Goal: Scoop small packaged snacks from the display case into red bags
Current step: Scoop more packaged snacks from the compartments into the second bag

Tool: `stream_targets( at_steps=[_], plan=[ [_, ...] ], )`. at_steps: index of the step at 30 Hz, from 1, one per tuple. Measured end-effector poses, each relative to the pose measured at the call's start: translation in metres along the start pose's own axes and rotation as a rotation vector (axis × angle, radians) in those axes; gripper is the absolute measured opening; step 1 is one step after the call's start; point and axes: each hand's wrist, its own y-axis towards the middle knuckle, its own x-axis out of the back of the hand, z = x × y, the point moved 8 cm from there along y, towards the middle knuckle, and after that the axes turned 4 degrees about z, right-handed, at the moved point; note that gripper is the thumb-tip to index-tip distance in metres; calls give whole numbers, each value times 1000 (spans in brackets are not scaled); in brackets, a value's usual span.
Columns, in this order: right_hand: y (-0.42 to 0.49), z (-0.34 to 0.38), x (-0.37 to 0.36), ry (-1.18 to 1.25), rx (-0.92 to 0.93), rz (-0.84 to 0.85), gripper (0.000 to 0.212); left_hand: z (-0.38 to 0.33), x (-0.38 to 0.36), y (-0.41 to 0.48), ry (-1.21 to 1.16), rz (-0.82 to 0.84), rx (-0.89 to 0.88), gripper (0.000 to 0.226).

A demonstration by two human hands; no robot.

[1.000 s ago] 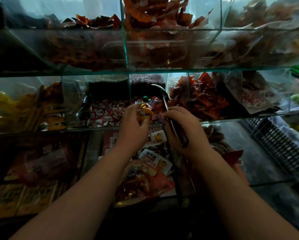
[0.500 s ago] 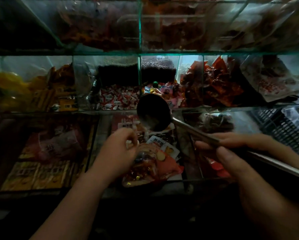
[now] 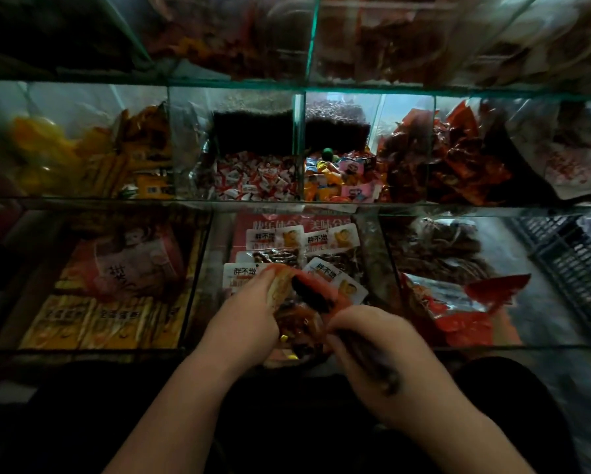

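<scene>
Left hand (image 3: 249,309) grip pinches the red bag (image 3: 297,326) rim at six o'clock; right hand (image 3: 373,343) grip curls round the scoop (image 3: 309,295), tipped into it. If the rim sags, wrapped candies (image 3: 338,176) from the twelve o'clock bin (image 3: 303,138) may spill

Red bag (image 3: 301,319) seems glossy plastic (crinkled); display case (image 3: 458,208) is smooth glass.
</scene>
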Motion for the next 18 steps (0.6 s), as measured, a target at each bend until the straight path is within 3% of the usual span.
stream_targets(
  at_steps=[2,4,7,11,15,18],
  plan=[
    [16,-7,-26,-222,-11,151,32,1,1,0,-22,15,-20,77],
    [29,-16,-46,-383,19,188,33,7,2,1,-23,28,5,84],
    [34,-31,-66,-359,-23,198,29,14,1,1,-32,43,44,94],
    [42,-39,-48,-172,-80,74,20,12,-2,-1,-106,44,27,95],
    [40,-35,-32,-123,-54,201,15,13,-3,0,-134,39,-24,86],
    [42,-36,-27,-283,-35,282,32,16,-3,0,-162,38,-35,83]
  ],
)
